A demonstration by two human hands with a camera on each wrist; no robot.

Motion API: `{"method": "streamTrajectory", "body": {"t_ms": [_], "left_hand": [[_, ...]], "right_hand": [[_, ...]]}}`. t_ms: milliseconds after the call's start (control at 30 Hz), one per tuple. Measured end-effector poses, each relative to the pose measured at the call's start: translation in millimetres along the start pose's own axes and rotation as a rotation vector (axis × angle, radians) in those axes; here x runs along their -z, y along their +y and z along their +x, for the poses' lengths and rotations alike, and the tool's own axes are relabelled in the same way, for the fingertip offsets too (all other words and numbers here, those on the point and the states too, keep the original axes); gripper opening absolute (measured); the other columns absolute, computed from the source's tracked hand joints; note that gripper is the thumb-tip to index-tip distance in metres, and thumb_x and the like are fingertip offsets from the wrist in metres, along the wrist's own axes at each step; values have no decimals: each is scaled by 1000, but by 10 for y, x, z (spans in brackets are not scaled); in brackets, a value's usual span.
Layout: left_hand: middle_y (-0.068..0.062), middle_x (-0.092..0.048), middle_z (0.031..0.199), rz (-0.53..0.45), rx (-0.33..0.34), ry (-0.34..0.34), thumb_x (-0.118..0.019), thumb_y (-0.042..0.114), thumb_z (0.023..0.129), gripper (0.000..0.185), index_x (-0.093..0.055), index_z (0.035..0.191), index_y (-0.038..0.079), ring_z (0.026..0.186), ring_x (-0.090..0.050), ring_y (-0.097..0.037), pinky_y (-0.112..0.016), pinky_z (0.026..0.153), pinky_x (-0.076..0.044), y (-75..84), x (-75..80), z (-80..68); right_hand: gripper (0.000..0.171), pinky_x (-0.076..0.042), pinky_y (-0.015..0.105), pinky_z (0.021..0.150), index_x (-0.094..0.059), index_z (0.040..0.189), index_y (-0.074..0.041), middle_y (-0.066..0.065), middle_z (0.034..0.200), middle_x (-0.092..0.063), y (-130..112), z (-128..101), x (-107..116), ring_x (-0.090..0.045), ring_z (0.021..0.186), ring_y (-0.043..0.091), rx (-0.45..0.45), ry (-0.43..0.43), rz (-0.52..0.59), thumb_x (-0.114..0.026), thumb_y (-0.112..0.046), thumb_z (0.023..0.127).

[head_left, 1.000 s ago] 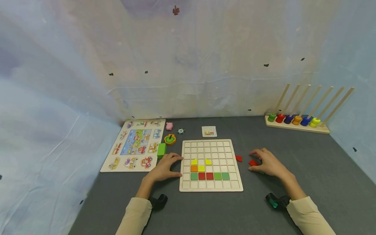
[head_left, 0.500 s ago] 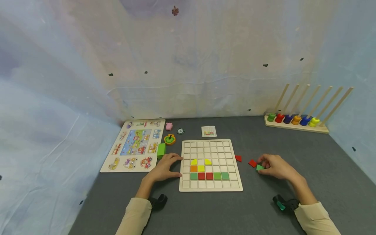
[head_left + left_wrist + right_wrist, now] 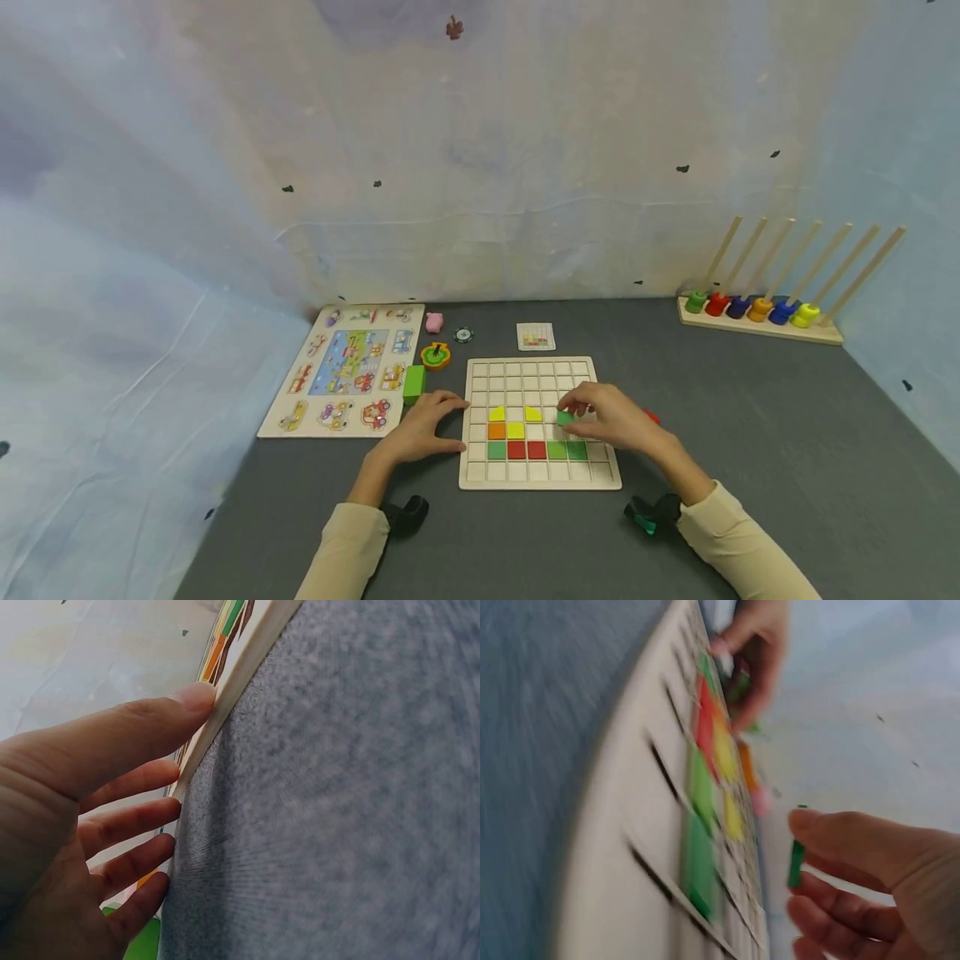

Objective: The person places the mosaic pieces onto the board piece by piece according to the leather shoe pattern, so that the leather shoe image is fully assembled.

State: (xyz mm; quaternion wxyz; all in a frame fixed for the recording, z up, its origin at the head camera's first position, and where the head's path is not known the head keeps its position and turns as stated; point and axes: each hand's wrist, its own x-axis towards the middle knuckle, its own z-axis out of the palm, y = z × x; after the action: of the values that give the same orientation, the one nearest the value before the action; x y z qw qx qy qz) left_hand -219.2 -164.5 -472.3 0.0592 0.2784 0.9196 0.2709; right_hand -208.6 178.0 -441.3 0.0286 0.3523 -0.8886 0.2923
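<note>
A wooden grid board (image 3: pixel 540 484) lies in the middle of the table, with green, red, orange and yellow flat tiles in several of its squares. At its left edge, my left hand (image 3: pixel 422 429) touches the rim with thumb and fingertips, its fingers spread, as the left wrist view shows too. Over the right part of the grid, my right hand (image 3: pixel 613 417) pinches a green square tile (image 3: pixel 565 417). Seen edge-on in the right wrist view, that green tile (image 3: pixel 797 862) sits between thumb and fingers, above the board. A red tile (image 3: pixel 652 415) is partly hidden behind this hand.
A small pattern card (image 3: pixel 536 337) lies behind the board. To the left are a vehicle picture puzzle (image 3: pixel 300 425), a green block (image 3: pixel 414 385), a tree-shaped piece (image 3: pixel 435 356), a compass-like disc (image 3: pixel 462 334) and a pink pig (image 3: pixel 434 322). A peg stacker (image 3: pixel 757 325) stands back right.
My right hand first reached by the loose red tiles, shifted to the green tile on the table, then carried it left over the board. My left hand has stayed at the board's edge.
</note>
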Motion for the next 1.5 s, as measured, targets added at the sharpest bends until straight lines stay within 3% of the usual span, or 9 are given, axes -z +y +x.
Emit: {"method": "streamTrajectory", "body": {"t_ms": [200,400,733,1000,1167,1367,1500], "left_hand": [[-9,-45,131,-8,-2,-3,-75,37,77,63,-53,131,13,119,-37,-29,-51,99,-31,3,-9,3],[-9,-45,131,-10,-4,-1,-75,36,77,63,-53,131,13,119,-38,-29,-51,99,-31,17,-1,-4],[-8,-45,131,-11,-3,2,-75,36,77,63,-53,131,14,119,-37,-29,-51,100,-30,18,8,-3],[-8,-45,131,-17,5,-4,-76,35,77,63,-53,131,13,118,-38,-28,-50,99,-31,29,18,0],[-8,-46,131,-7,4,-1,-76,35,77,63,-53,131,13,118,-38,-28,-50,99,-31,22,8,6],[-8,-45,131,-6,8,0,-76,35,77,63,-53,131,14,118,-37,-28,-50,100,-31,10,-2,6],[-8,-45,131,-8,3,0,-76,35,77,63,-52,131,14,119,-37,-28,-50,100,-31,11,-5,8]], "right_hand": [[24,-47,25,66,-66,94,-9,0,86,-63,-47,159,-322,-57,74,13,9,13,87,-78,-20,76],[17,-46,22,64,-68,86,-12,-1,83,-62,-53,173,-420,-56,71,12,51,16,77,-77,-22,76],[10,-46,23,67,-74,91,-14,-1,89,-63,-32,143,-361,-55,79,12,87,-23,116,-73,-16,81],[5,-46,24,66,-73,82,-14,-2,84,-64,-19,169,-411,-56,75,10,118,22,55,-75,-12,78],[5,-46,23,67,-74,84,-15,-4,85,-63,15,155,-379,-56,78,8,121,24,62,-75,-13,79],[8,-48,28,64,-71,89,-12,-4,85,-65,151,66,-221,-56,75,7,141,114,71,-71,-9,81],[9,-47,28,59,-69,89,-11,-5,83,-62,264,-75,-35,-53,69,6,73,183,5,-72,-9,81]]}}
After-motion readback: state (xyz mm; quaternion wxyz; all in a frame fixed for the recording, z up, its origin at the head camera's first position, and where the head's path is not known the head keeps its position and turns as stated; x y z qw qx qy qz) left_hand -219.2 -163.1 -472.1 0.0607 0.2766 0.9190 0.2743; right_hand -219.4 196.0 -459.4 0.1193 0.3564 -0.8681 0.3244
